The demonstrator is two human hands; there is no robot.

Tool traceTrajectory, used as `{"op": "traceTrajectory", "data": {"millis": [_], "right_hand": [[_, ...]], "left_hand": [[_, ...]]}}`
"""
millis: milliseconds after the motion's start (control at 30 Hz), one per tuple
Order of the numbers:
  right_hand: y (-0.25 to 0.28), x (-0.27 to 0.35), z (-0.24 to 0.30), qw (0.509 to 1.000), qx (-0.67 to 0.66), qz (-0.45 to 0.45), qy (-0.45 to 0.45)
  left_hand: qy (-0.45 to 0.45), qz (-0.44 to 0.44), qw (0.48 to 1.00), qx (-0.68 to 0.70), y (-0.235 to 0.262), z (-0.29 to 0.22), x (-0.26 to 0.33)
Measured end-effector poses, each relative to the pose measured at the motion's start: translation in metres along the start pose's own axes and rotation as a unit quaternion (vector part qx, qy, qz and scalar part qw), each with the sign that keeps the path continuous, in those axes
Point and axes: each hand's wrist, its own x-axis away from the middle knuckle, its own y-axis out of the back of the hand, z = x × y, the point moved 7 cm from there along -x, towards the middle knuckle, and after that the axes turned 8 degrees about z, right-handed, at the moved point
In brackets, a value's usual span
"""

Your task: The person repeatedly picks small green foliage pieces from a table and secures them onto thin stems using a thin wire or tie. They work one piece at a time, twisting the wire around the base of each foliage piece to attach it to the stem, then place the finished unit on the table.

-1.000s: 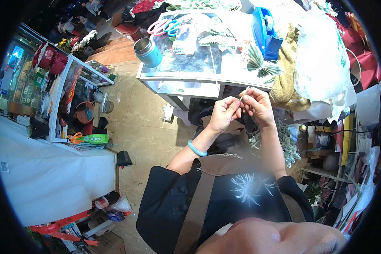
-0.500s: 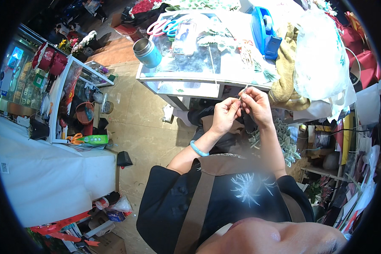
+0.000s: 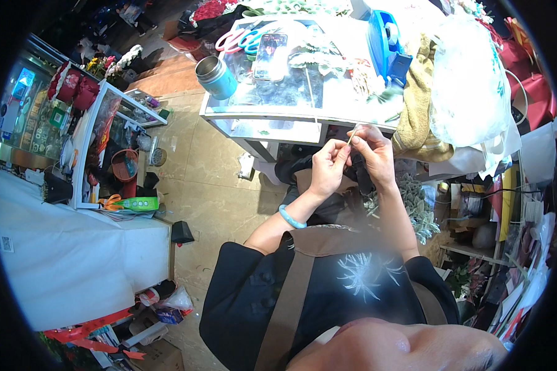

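My left hand [image 3: 329, 168] and my right hand [image 3: 377, 157] meet just off the front edge of the glass-topped table [image 3: 260, 112]. Between their fingertips they pinch a thin, pale greenish stem-like piece [image 3: 353, 135], too small to make out fully. The right fingertips are washed out by bright light. Past them, at the table's edge, a blurred green leaf sprig [image 3: 385, 96] shows; whether it joins the held piece I cannot tell. Grey-green leaves [image 3: 319, 59] lie further back. A bangle [image 3: 291, 217] circles my left wrist.
On the table stand a blue tumbler [image 3: 216, 78], a phone [image 3: 270, 57], scissors [image 3: 232, 41] and a blue tape dispenser [image 3: 385, 49]. A brown towel [image 3: 416, 102] and a clear plastic bag [image 3: 467, 89] lie at right. Leafy stems [image 3: 422, 213] are below my right forearm.
My right fingers have shifted slightly and tilted over the thin piece. The leaf sprig at the table's edge has moved a little away and is blurred. My left hand stays nearly still.
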Motion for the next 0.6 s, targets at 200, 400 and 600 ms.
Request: {"op": "traceTrajectory", "data": {"millis": [200, 400, 600], "right_hand": [[0.001, -0.002, -0.013, 0.989, -0.127, 0.045, -0.064], [0.009, -0.001, -0.02, 0.987, -0.141, 0.026, -0.07], [0.009, -0.001, -0.014, 0.995, -0.09, -0.011, -0.048]], "left_hand": [[0.019, 0.075, 0.989, 0.129, -0.009, 0.0, -0.001], [0.074, 0.126, 0.961, 0.234, -0.015, 0.008, -0.006], [0.048, 0.035, 0.994, 0.097, -0.005, 0.011, -0.007]]}}
